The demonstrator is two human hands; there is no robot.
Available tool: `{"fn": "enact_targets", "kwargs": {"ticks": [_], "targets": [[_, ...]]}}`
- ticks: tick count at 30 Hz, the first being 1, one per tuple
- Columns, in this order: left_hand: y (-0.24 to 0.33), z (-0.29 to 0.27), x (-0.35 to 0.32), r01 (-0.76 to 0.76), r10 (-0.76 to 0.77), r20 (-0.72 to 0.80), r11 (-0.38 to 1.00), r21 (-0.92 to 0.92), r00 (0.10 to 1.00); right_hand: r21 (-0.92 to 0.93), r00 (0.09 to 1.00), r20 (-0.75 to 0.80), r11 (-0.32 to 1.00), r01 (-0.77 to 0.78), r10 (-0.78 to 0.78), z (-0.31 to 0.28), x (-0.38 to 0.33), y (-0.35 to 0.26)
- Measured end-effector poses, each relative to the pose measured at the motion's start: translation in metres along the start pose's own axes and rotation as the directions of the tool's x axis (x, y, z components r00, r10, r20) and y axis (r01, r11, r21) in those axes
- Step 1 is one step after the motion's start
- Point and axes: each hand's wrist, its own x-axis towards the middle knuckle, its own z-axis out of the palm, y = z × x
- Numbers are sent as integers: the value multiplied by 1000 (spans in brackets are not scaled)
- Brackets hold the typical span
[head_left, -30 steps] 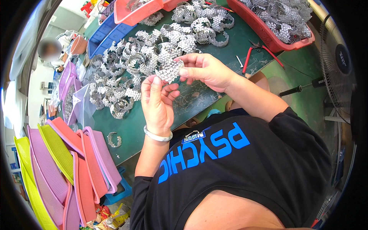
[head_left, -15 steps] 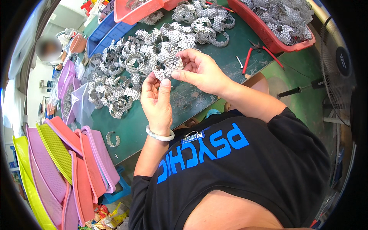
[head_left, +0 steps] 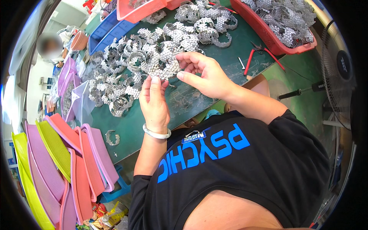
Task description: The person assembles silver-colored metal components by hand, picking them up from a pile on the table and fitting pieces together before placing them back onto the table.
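Over the green table [head_left: 214,88], both hands lift one silvery mesh strip [head_left: 163,69] clear of the heap [head_left: 126,76], seemingly to examine it. Left hand [head_left: 154,102] fingertips pinch its lower edge; right hand [head_left: 205,74] fingers curl closed on its upper end.

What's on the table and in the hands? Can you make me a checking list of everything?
Surface: green table, mostly covered.
Job's things: silver mesh strip held above a pile of mesh strips.
Clutter: red-handled pliers; red bin of mesh pieces; stacked coloured trays.
Grippers: left hand and right hand both pinch the strip.
Cables: nothing seen.
Surroundings: fan at right; another person, blurred, far left.
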Motion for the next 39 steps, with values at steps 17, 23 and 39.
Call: {"fn": "enact_targets", "kwargs": {"ticks": [17,23,39], "targets": [[3,-2,6,191,-186,47,931,-311,981,-139,973,54,963,229,-223,9,-8,-13],[3,-4,2,232,-160,232,914,-333,960,-125,942,100,935,332,-321,12,-11,-17],[-1,-13,3,324,-182,405,892,-316,896,-107,917,219,926,362,-333,17,-13,-26]]}}
